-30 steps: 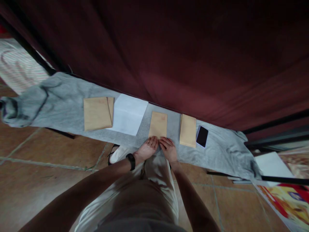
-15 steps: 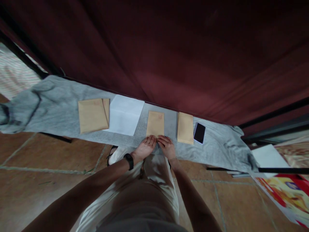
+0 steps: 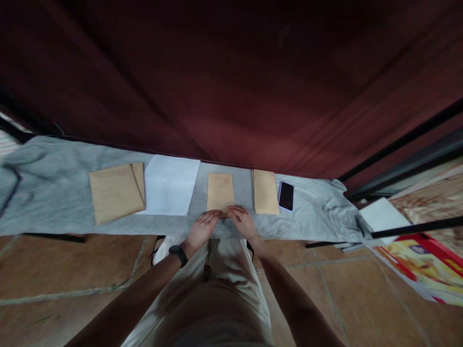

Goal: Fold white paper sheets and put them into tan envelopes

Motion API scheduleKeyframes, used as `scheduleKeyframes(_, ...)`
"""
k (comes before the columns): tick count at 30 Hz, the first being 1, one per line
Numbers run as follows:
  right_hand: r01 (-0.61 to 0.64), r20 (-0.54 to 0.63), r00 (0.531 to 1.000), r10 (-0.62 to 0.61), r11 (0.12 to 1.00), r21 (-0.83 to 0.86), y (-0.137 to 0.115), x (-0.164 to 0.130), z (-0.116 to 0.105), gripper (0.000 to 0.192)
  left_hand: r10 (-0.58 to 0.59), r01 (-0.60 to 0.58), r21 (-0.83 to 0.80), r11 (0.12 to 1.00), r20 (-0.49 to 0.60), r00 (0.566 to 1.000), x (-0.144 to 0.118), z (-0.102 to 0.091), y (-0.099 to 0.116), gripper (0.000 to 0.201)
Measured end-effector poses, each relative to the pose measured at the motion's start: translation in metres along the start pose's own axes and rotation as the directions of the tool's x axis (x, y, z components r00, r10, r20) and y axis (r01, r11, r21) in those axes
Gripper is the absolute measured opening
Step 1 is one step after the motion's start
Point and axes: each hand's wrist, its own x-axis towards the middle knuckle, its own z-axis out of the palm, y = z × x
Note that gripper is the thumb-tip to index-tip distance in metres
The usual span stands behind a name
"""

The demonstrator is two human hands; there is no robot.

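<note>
Both hands rest flat at the near edge of a small brown envelope point(image 3: 220, 192) that lies on a grey cloth point(image 3: 54, 188) spread over a long, narrow surface. The left hand point(image 3: 201, 229) lies palm down with its fingers stretched forward and slightly spread, the fingertips touching the envelope's near left corner; a black band point(image 3: 178, 254) sits on its wrist. The right hand point(image 3: 243, 221) is likewise open and flat, fingers loosely apart, its tips on the envelope's near right corner, so the two hands meet almost side by side without gripping anything. Just to the right of this envelope, apart from it, lies a second brown envelope point(image 3: 265, 191) of like shape, and beside that a dark phone point(image 3: 286, 196) face up. To the left lies a white sheet point(image 3: 170, 185), and overlapping its left edge a larger brown envelope point(image 3: 115, 192) set at a slight tilt. A dark red curtain point(image 3: 231, 82) hangs behind the cloth. The floor below is of brown tiles point(image 3: 65, 274), and at the far right a bright printed sheet point(image 3: 423, 262) lies near a black bar point(image 3: 415, 228)
</note>
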Motion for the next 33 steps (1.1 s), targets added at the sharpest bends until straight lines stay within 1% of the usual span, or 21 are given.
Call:
scheduleKeyframes(2, 0.024, -0.003, 1.0, -0.024, 1.0, -0.013, 0.001, 0.007, 0.0, 0.03, 0.004, -0.004, -0.011, 1.0, -0.008, 1.0, 0.002, -0.002, -0.003, 0.035)
scheduleKeyframes(4, 0.069, 0.026, 0.997, -0.068, 0.997, -0.045, 0.002, 0.014, 0.0, 0.031, 0.039, -0.039, -0.018, 0.999, 0.011, 0.999, 0.004, -0.006, -0.007, 0.033)
scheduleKeyframes(6, 0.121, 0.096, 0.989, -0.113, 0.989, -0.085, 0.001, 0.021, 0.0, 0.032, 0.096, -0.094, -0.033, 0.995, 0.053, 0.994, 0.007, -0.01, -0.012, 0.031)
scheduleKeyframes(8, 0.163, 0.17, 0.975, -0.14, 0.978, -0.133, 0.002, 0.027, 0.001, 0.034, 0.13, -0.126, -0.06, 0.99, 0.079, 0.988, 0.01, -0.014, -0.018, 0.03)
scheduleKeyframes(10, 0.188, 0.217, 0.965, -0.147, 0.965, -0.184, 0.004, 0.033, 0.003, 0.037, 0.121, -0.115, -0.082, 0.99, 0.071, 0.99, 0.011, -0.016, -0.023, 0.032)
scheduleKeyframes(13, 0.209, 0.248, 0.957, -0.148, 0.947, -0.242, 0.009, 0.043, 0.008, 0.04, 0.087, -0.084, -0.09, 0.992, 0.034, 0.996, 0.011, -0.015, -0.026, 0.035)
scheduleKeyframes(16, 0.224, 0.25, 0.956, -0.155, 0.934, -0.279, 0.016, 0.056, 0.012, 0.042, 0.078, -0.076, -0.097, 0.992, 0.018, 0.997, 0.01, -0.015, -0.025, 0.032)
scheduleKeyframes(20, 0.241, 0.262, 0.951, -0.163, 0.922, -0.304, 0.027, 0.08, 0.015, 0.044, 0.072, -0.07, -0.106, 0.992, 0.013, 0.997, 0.01, -0.015, -0.023, 0.03)
scheduleKeyframes(24, 0.237, 0.283, 0.948, -0.143, 0.913, -0.332, 0.036, 0.105, 0.019, 0.046, 0.061, -0.06, -0.113, 0.992, 0.01, 0.998, 0.01, -0.017, -0.023, 0.03)
scheduleKeyframes(30, 0.168, 0.2, 0.975, -0.096, 0.909, -0.381, 0.042, 0.132, 0.03, 0.049, 0.074, -0.072, -0.108, 0.992, 0.012, 0.997, 0.01, -0.016, -0.023, 0.034)
scheduleKeyframes(33, 0.151, 0.165, 0.982, -0.093, 0.912, -0.381, 0.042, 0.143, 0.036, 0.051, 0.055, -0.055, -0.085, 0.995, -0.003, 0.999, 0.011, -0.016, -0.023, 0.039)
